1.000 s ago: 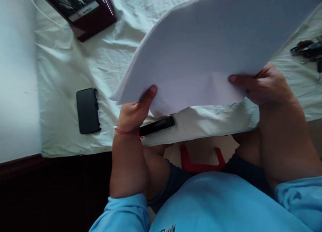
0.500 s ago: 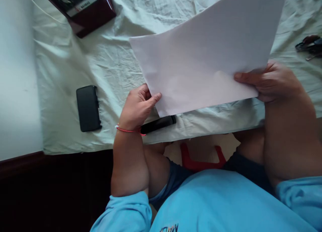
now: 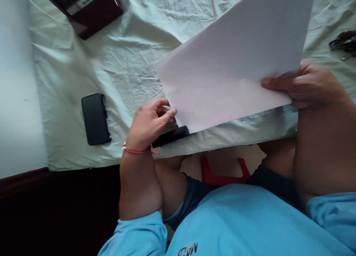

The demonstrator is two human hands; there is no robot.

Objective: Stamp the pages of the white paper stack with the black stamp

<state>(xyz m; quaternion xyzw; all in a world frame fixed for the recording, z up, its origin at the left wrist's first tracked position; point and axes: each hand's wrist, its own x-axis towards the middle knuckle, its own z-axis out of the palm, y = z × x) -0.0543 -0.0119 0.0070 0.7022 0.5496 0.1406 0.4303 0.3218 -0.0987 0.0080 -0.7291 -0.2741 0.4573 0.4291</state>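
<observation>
A large white paper sheet [image 3: 222, 70], or a thin stack, is held up at a slant over the cloth. My right hand [image 3: 314, 83] is closed on its lower right side, thumb on top and fingers behind. At the left edge my left hand [image 3: 151, 119] is closed in a light pinch, with the thumb tip over the paper's edge and the other fingertips partly hidden. A long black object [image 3: 169, 136], too dark to identify surely, lies under the left wrist. Its right end meets the paper's lower left corner.
A pale green cloth [image 3: 125, 78] covers the table. A black rectangular case [image 3: 96, 119] lies at left, a dark red box [image 3: 97, 15] at upper left. Dark keys [image 3: 345, 45] rest at far right. Below the table edge is a red stool [image 3: 222, 179].
The paper's left end has shifted right and down, its upper left corner lowered. My left hand has slid slightly down along the edge. The black object's right end now overlaps the paper corner.
</observation>
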